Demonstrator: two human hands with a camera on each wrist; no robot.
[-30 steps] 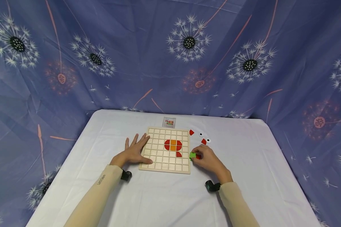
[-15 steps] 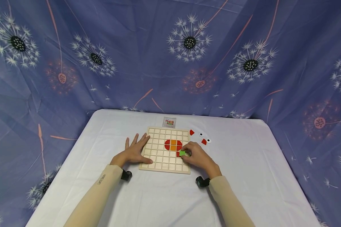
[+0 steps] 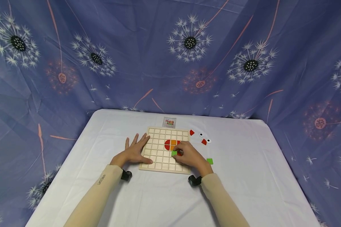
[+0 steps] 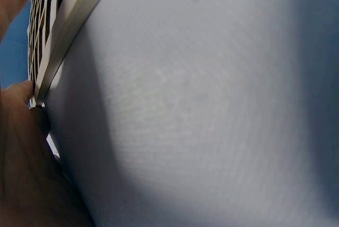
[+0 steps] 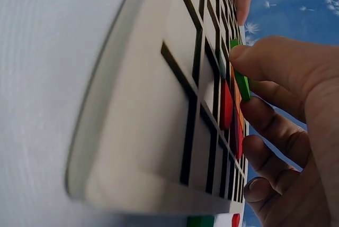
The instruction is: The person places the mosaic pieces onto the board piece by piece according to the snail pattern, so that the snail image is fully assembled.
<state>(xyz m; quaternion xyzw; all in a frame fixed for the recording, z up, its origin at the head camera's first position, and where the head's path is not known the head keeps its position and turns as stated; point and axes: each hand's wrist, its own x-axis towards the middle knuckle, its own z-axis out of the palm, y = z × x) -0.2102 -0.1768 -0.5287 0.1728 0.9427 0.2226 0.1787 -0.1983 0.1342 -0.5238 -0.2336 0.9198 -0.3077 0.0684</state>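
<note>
A wooden grid board [image 3: 156, 159] lies on the white table, with red quarter-round tiles [image 3: 167, 144] and orange square tiles [image 3: 173, 142] set in its cells. My left hand [image 3: 134, 153] rests spread on the board's left edge, thumb near the front corner. Between thumb and fingers my right hand [image 3: 188, 155] pinches a green square tile [image 3: 174, 153], just in front of the orange tiles. In the right wrist view that green tile [image 5: 241, 76] stands tilted close over the grid. The right fingers partly cover the red tile beside it.
Right of the board lie loose red tiles [image 3: 204, 142], round eye pieces [image 3: 201, 135] and another green tile [image 3: 209, 161]. A small picture card [image 3: 169, 122] with a gridded coloured figure lies behind the board. A patterned curtain [image 3: 170, 63] hangs beyond the table [image 3: 244, 151].
My right hand has carried the green tile leftward from the board's right edge to the cells before the orange tiles. A second green tile now shows on the table. The left hand stays put.
</note>
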